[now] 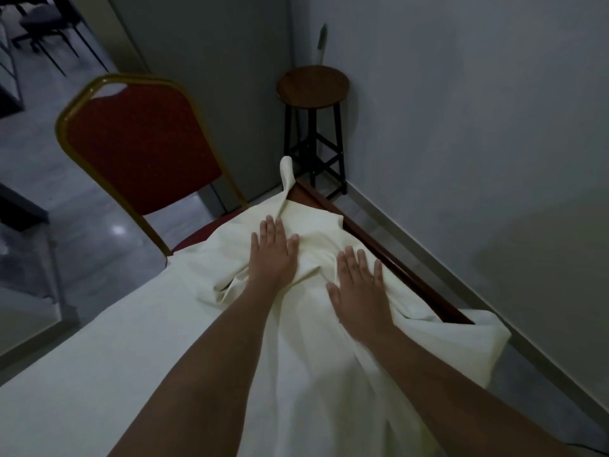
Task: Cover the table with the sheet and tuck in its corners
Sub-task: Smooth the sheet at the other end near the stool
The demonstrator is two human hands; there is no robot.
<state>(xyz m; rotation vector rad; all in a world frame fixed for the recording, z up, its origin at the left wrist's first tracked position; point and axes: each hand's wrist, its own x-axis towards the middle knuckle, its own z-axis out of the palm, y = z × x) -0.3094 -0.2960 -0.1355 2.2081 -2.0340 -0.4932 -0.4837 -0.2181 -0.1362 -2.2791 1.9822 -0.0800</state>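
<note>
Pressing flat on the cloth, the left grip [272,255] lies with its fingers straight and spread and has hold of nothing; I read it as fully open, palm down on a ridge of bunched fabric. I find the right grip [361,285] just beside it and nearer to me in the same condition: fingers extended, palm down, nothing pinched or curled round. Both grips rest on the sheet [313,357], a cream cloth that lies over the counter [428,290] from my near side to the far end. I judge coverage partly done. Near me and to the left the cloth lies smooth; round the two grips it is gathered into folds. Along the right side a strip of dark wooden rim shows bare, and the far right corner is uncovered. One twisted sheet corner [286,173] stands upright at the far end, and another portion hangs over the right edge nearer to me. Remaining work, in my estimate: spread the folds, draw the cloth over the bare rim, then tuck the corners; no tucked corner is visible. Beyond the counter stand a red chair [141,150] and a round stool [313,85].
</note>
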